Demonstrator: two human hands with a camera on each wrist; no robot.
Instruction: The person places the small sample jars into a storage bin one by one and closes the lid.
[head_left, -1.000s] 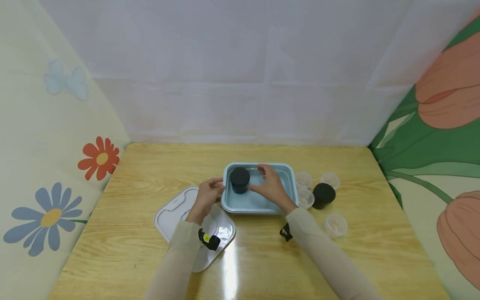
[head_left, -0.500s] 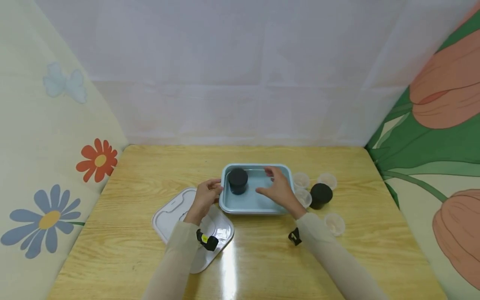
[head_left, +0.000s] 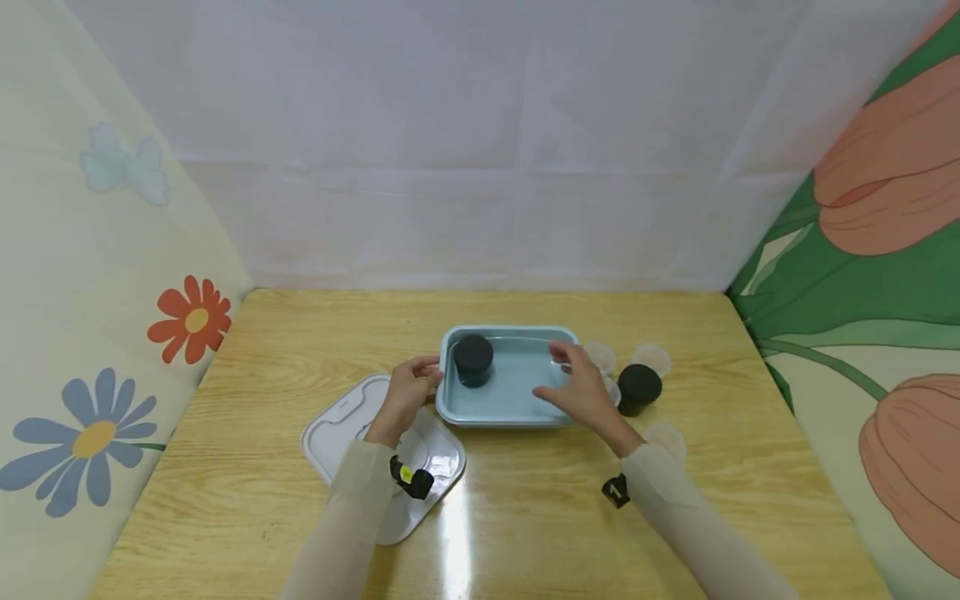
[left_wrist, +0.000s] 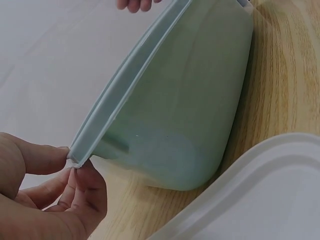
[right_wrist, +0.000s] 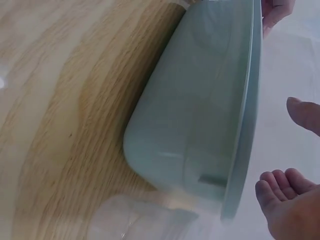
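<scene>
A light blue plastic box point(head_left: 517, 398) stands on the table with its top uncovered. Inside its left end sits a small round jar with a black lid point(head_left: 473, 357). My left hand point(head_left: 408, 392) pinches the box's left rim; the left wrist view shows the thumb above the rim point(left_wrist: 107, 112) and curled fingers below. Over the right part of the box hovers my right hand point(head_left: 585, 390), thumb and fingers spread apart with nothing between them. From the right wrist view, that hand point(right_wrist: 295, 210) is above the rim.
A white lid point(head_left: 337, 429) lies left of the box, partly under my left forearm. Right of the box stand another black-lidded jar point(head_left: 640, 387) and several clear cups point(head_left: 652, 358), some partly hidden by my right hand and sleeve. A white sheet point(head_left: 450, 217) rises behind the table.
My right hand has moved right, away from the black-lidded jar in the box toward the box's right end. My left hand stays at the left rim.
</scene>
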